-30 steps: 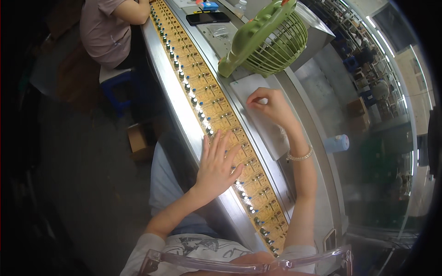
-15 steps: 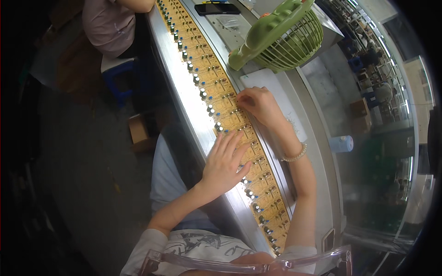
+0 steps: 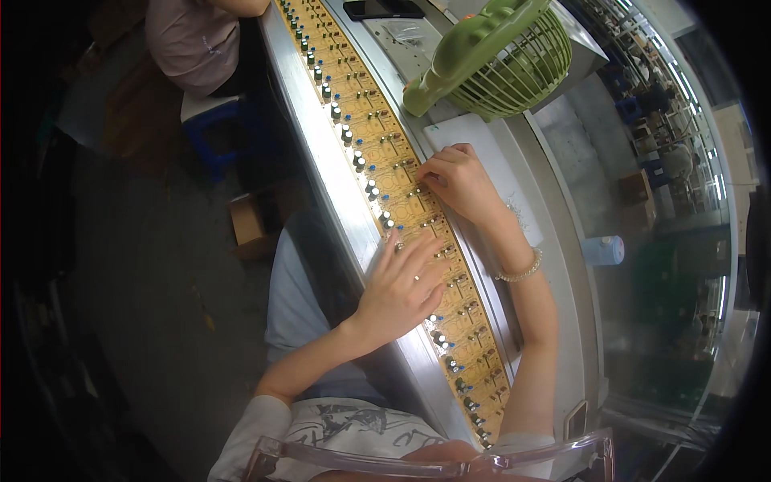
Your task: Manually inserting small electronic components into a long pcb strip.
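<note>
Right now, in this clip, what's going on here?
A person is working over a long strip of yellow circuit boards studded with small components. The left hand is spread across the strip, while the right hand has its fingers bent down at the strip's right side; whether they hold a part is too small to tell. A green fan stands farther up, and another person sits at upper left.

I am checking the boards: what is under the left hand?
The left hand covers part of the yellow circuit board row and metal rail. Components show around the fingers; any beneath the hand cannot be seen.
</note>
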`<state>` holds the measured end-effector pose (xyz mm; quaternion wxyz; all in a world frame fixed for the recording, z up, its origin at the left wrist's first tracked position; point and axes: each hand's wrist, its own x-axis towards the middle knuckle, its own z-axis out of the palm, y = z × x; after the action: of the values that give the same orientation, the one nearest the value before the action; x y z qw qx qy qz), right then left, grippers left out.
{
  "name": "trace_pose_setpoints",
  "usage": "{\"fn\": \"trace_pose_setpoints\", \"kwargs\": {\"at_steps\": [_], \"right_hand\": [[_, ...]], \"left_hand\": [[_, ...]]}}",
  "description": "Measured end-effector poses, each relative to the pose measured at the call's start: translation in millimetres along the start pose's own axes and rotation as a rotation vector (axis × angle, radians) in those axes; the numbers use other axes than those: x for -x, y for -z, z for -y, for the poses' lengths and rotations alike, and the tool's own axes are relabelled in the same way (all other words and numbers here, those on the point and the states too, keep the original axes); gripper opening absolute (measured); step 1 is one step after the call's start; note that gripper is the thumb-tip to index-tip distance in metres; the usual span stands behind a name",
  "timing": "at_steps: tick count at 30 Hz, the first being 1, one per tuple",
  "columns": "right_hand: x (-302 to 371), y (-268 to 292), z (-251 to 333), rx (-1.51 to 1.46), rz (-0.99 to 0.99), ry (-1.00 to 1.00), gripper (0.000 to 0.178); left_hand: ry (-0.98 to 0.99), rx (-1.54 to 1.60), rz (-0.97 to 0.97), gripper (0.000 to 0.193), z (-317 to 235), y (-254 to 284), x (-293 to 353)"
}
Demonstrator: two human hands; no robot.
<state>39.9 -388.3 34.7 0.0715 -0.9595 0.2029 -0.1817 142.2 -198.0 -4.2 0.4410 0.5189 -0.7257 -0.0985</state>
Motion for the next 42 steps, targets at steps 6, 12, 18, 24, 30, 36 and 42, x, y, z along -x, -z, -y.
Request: {"fn": "trace_pose_setpoints", "kwargs": {"at_steps": [6,12,18,24,30,36,42], "right_hand": [[5.5,8.2,-1.4,0.001,0.006,0.011,0.010],[-0.8,3.3,5.2,0.001,0.021,0.001,0.010],[-1.3,2.5,8.8,-0.016,0.051,-0.034,0.011],[0.5,5.0,7.8,0.015,0.044,-0.004,0.010],[2.5,1.9,5.3,0.015,0.024,0.036,0.012],[0.7,0.1,3.3,-0.040,0.033,0.042,0.014],[0.1,5.5,0.9,-0.056,0.066,0.056,0.019]], "left_hand": [[-0.460,0.177,0.043,0.029,-47.1,-9.7,-24.8],[-1.012,0.058,0.203,0.016,-93.8,-64.6,-56.1],[-1.172,0.371,0.214,0.015,-104.0,-107.6,-86.4],[-1.091,0.497,0.398,0.021,-89.2,-107.7,-68.4],[-1.075,0.496,0.655,0.024,-87.1,-106.2,-68.1],[-1.034,0.547,0.630,0.023,-82.7,-104.8,-67.3],[-1.045,0.562,0.580,0.023,-81.1,-105.4,-68.0]]}}
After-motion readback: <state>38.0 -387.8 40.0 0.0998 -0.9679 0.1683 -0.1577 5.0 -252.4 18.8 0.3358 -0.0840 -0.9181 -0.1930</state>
